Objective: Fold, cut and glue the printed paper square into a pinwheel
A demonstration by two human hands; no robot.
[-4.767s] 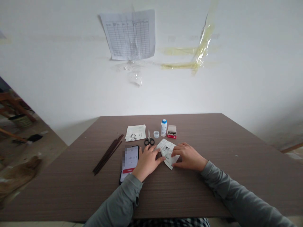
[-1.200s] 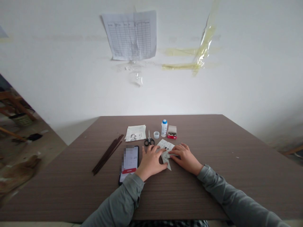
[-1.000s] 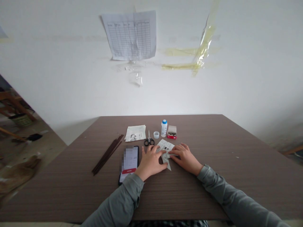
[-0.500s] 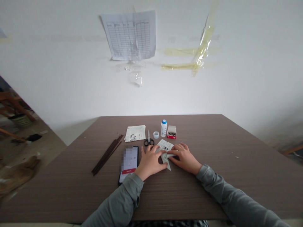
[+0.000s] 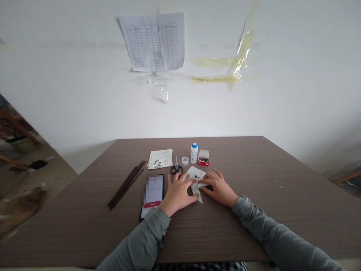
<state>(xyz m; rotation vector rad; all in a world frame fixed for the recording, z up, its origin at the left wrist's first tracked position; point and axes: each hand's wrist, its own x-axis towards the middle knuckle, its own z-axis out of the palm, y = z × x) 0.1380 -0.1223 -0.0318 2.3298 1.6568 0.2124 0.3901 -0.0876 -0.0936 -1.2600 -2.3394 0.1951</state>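
A folded piece of printed paper [image 5: 196, 180] lies on the brown table [image 5: 254, 180] between my two hands. My left hand [image 5: 177, 192] rests flat on its left part, fingers stretched out. My right hand [image 5: 217, 187] presses its fingertips on the paper's right fold, fingers mostly extended. Part of the paper is hidden under both hands.
A phone [image 5: 152, 195] with a lit screen lies left of my left hand. Dark thin sticks [image 5: 125, 183] lie further left. Behind the hands are a paper stack [image 5: 160, 159], black scissors [image 5: 176, 168], a small cap [image 5: 185, 160], a glue bottle [image 5: 194, 153] and a small box [image 5: 203, 157].
Since 4.8 s ago the paper has been folded narrower into a pointed shape. Over the last second both hands have stayed almost still on it.
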